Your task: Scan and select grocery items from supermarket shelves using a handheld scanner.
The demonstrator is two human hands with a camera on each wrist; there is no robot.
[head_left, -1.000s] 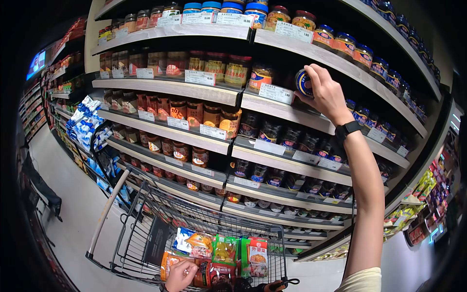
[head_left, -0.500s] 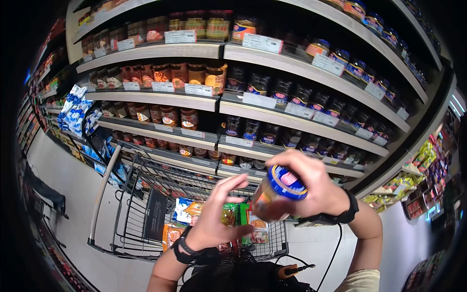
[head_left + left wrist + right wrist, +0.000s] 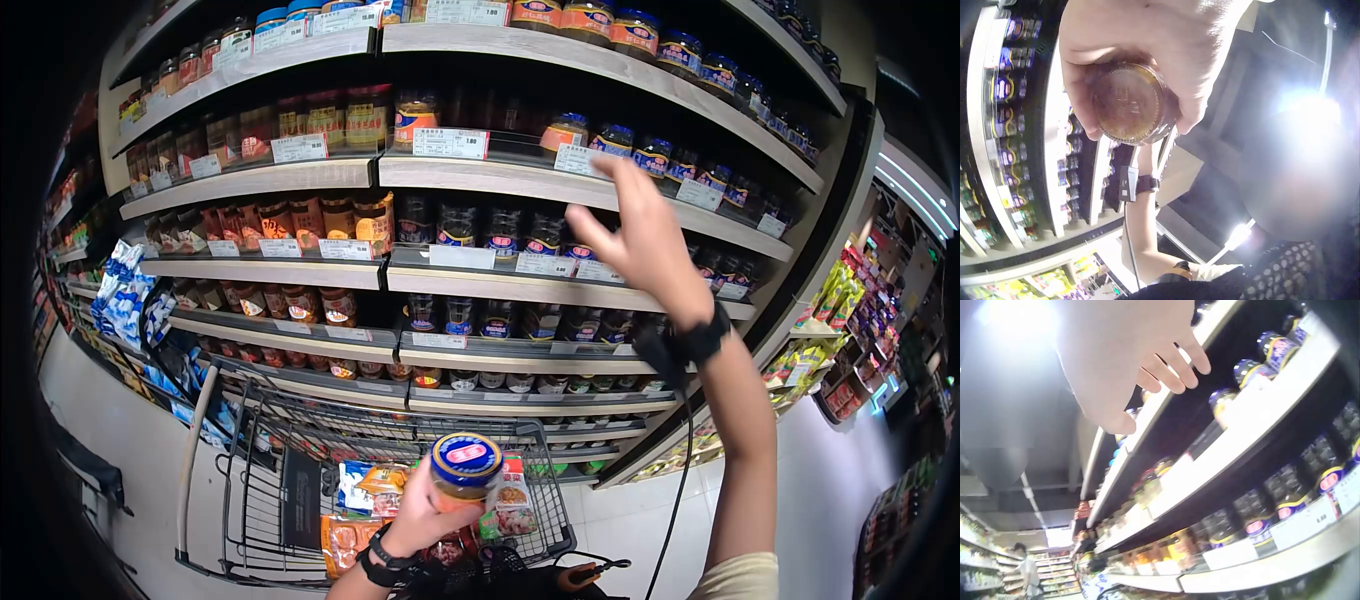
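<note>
A blue-lidded glass jar (image 3: 466, 462) is gripped upright by the left hand (image 3: 420, 518) above the cart. The left wrist view shows the jar's round glass bottom (image 3: 1127, 103), with fingers and thumb of the left hand (image 3: 1141, 31) wrapped round its sides. Raised before the shelves, the right hand (image 3: 645, 235) is empty, its fingers extended near a jar with an orange label (image 3: 564, 133). In the right wrist view the right hand (image 3: 1132, 356) has its fingers spread apart, close to the shelf fronts, touching nothing.
Below stands a wire shopping cart (image 3: 262, 485) with several food packets (image 3: 347, 540) inside. Shelves of jars with price tags (image 3: 450, 143) span the front. Blue and white bags (image 3: 122, 290) hang at left. A person (image 3: 1030, 573) stands in the distant aisle.
The jar has passed from the right hand to the left hand. The right hand has let go and moved up toward the shelves, and the head view has tilted up.
</note>
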